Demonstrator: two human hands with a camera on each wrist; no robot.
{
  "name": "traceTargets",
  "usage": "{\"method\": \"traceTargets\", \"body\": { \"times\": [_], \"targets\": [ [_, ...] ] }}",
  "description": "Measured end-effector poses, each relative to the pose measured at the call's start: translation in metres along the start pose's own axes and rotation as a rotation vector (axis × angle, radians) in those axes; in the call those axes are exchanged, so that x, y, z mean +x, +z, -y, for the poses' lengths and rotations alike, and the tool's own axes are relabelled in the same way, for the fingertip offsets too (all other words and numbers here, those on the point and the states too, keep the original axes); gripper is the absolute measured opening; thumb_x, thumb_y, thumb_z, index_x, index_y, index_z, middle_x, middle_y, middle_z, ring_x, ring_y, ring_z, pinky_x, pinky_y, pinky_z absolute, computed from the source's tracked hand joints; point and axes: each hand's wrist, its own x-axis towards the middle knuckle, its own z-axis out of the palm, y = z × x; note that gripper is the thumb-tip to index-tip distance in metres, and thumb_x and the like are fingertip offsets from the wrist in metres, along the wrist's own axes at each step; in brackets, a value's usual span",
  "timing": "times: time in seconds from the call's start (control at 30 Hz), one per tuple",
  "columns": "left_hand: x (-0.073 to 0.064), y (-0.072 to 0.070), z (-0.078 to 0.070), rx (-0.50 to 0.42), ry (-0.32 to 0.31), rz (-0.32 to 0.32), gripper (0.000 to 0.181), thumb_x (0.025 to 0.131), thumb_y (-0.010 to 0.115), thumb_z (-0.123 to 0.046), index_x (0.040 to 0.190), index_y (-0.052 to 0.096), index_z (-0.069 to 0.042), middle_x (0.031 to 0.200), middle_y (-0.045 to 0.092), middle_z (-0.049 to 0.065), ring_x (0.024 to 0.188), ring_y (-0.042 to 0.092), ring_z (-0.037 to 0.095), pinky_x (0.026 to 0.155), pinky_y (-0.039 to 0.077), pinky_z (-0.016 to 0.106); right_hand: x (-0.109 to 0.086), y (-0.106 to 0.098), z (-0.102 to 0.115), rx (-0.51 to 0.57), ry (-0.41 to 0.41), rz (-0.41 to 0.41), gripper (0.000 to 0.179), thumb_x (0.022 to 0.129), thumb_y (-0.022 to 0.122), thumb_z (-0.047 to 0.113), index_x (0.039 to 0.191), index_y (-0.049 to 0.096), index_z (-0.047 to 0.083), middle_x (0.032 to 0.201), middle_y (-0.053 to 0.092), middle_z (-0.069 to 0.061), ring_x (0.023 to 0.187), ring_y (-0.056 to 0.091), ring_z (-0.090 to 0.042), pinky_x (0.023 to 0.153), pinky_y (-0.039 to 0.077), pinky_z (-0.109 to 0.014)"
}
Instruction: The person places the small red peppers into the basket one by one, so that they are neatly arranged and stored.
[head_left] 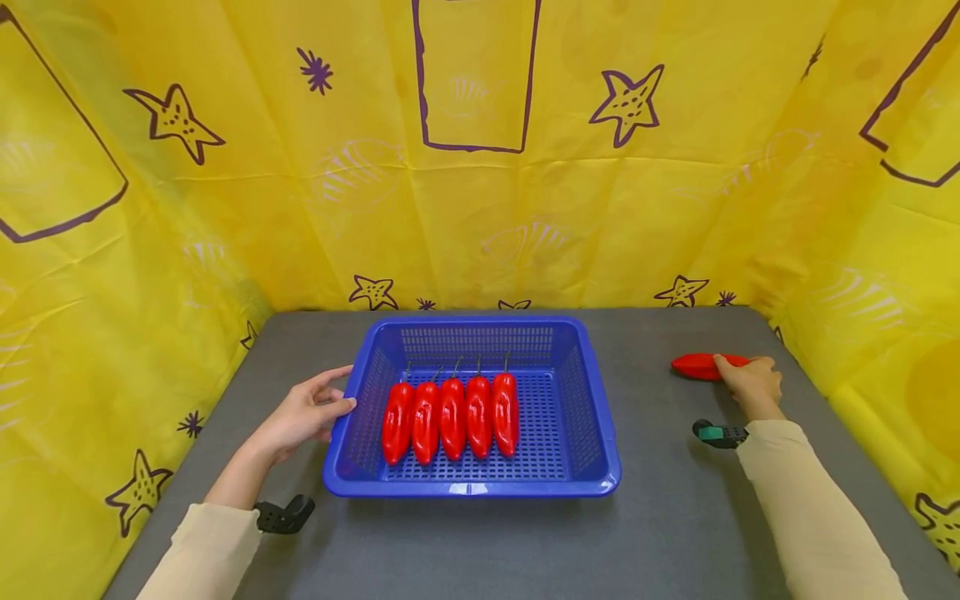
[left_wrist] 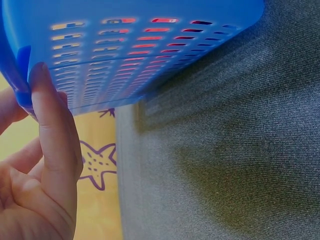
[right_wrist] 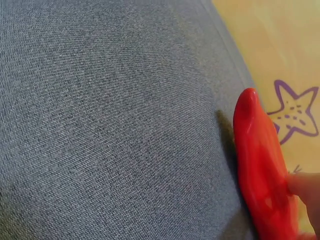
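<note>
A blue plastic basket (head_left: 468, 489) with perforated walls stands on the grey table. Inside lie several glossy red chili peppers (head_left: 452, 418) side by side, their green stems pointing away from me. My left hand (head_left: 300, 417) holds the basket's left rim; in the left wrist view its thumb (left_wrist: 50, 115) presses near the rim, with other fingers partly hidden behind. Far to the right, another red chili pepper (head_left: 696, 366) lies sideways, gripped by my right hand (head_left: 753, 387). The right wrist view shows that pepper (right_wrist: 260, 170) close to the table surface, with one finger on its side.
Yellow cloth (head_left: 480, 225) printed with starfish hangs along the back and both sides of the grey tabletop (head_left: 645, 517). Each wrist wears a small dark camera mount. Table surface lies between the basket and the right-hand pepper.
</note>
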Motion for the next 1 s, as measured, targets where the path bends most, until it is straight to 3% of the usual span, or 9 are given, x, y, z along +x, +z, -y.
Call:
{"method": "traceTargets", "body": {
  "times": [0.1,0.2,0.37,0.63,0.8,0.9,1.0],
  "targets": [
    [0.000,0.000,0.000,-0.002,0.004,0.004,0.068,0.088,0.062,-0.021,0.144,0.026,-0.011,0.098,0.054,0.019,0.075,0.063,0.024,0.063,0.057,0.039,0.002,0.000,-0.002,0.008,-0.001,-0.001,0.084,0.089,0.040,0.049,0.134,0.014,-0.017,0.128,0.024,-0.043,0.112,0.034,-0.054,0.054,0.047,-0.027],
    [0.000,0.001,0.001,0.002,0.003,0.003,0.068,0.088,0.063,-0.021,0.144,0.026,-0.011,0.098,0.054,0.019,0.074,0.063,0.024,0.063,0.057,0.038,0.003,0.001,-0.003,0.023,-0.006,-0.008,0.082,0.089,0.041,0.048,0.134,0.017,-0.016,0.127,0.028,-0.041,0.111,0.036,-0.052,0.048,0.046,-0.022],
    [0.000,0.001,0.001,0.007,0.000,0.001,0.068,0.088,0.063,-0.022,0.144,0.026,-0.011,0.098,0.054,0.019,0.074,0.063,0.024,0.063,0.057,0.038,0.005,0.002,-0.004,0.082,-0.034,-0.019,0.078,0.089,0.044,0.043,0.137,0.018,-0.012,0.130,0.029,-0.038,0.115,0.035,-0.051,0.048,0.050,-0.021],
    [-0.001,0.001,0.000,0.000,0.003,0.000,0.068,0.088,0.063,-0.021,0.144,0.027,-0.010,0.097,0.054,0.019,0.075,0.063,0.024,0.063,0.057,0.039,0.009,0.002,-0.003,0.213,-0.106,-0.022,0.076,0.088,0.052,0.033,0.141,0.015,-0.006,0.136,0.016,-0.039,0.124,0.023,-0.055,0.053,0.055,-0.029],
    [-0.001,0.000,-0.001,0.004,0.000,-0.002,0.068,0.088,0.063,-0.021,0.144,0.027,-0.010,0.097,0.055,0.019,0.074,0.063,0.024,0.062,0.057,0.039,0.011,0.000,-0.006,0.180,-0.131,-0.030,0.076,0.088,0.052,0.034,0.141,0.017,-0.007,0.135,0.017,-0.040,0.121,0.028,-0.055,0.051,0.054,-0.030],
    [0.000,0.000,-0.001,0.009,-0.001,-0.004,0.068,0.088,0.063,-0.022,0.144,0.027,-0.010,0.098,0.055,0.019,0.075,0.063,0.024,0.062,0.057,0.038,0.012,0.000,-0.007,0.242,-0.137,0.004,0.077,0.088,0.053,0.031,0.142,0.014,-0.007,0.137,0.012,-0.039,0.121,0.029,-0.054,0.053,0.055,-0.031],
    [0.000,0.000,-0.002,0.011,0.003,-0.003,0.068,0.088,0.063,-0.022,0.144,0.027,-0.011,0.098,0.056,0.019,0.075,0.063,0.024,0.062,0.057,0.039,0.013,0.000,-0.009,0.309,-0.148,0.041,0.077,0.087,0.054,0.028,0.142,0.012,-0.008,0.139,0.009,-0.039,0.091,0.058,-0.037,0.056,0.056,-0.032]
  ]
}}
